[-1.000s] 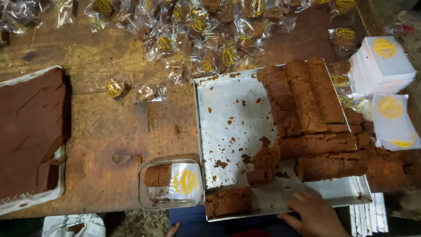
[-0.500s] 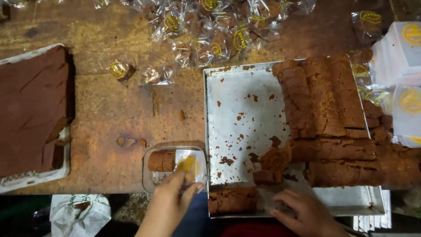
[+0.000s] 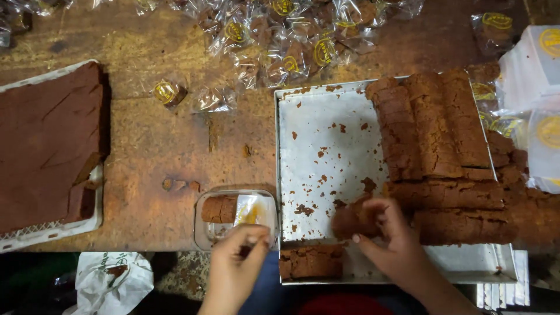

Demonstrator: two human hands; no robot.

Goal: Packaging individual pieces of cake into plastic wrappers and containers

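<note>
My left hand (image 3: 236,262) hovers at the near edge of a small clear plastic container (image 3: 204,230), fingers pinched close to a yellow-marked wrapper (image 3: 249,211) lying in it beside a brown cake piece (image 3: 219,209). My right hand (image 3: 388,242) grips a brown cake piece (image 3: 350,220) over the metal tray (image 3: 326,146). Long brown cake slabs (image 3: 431,125) fill the tray's right side. Another cut piece (image 3: 312,262) lies at the tray's near edge.
A white tray with a large dark brown cake slab (image 3: 44,146) sits at left. Several wrapped pieces in clear bags (image 3: 280,46) lie at the back. White boxes (image 3: 536,76) stack at right. A white plastic bag (image 3: 111,280) lies below the table edge.
My right hand has moved up from the tray's near edge and taken hold of a cake piece. My left hand came in to the small container, then drew back slightly.
</note>
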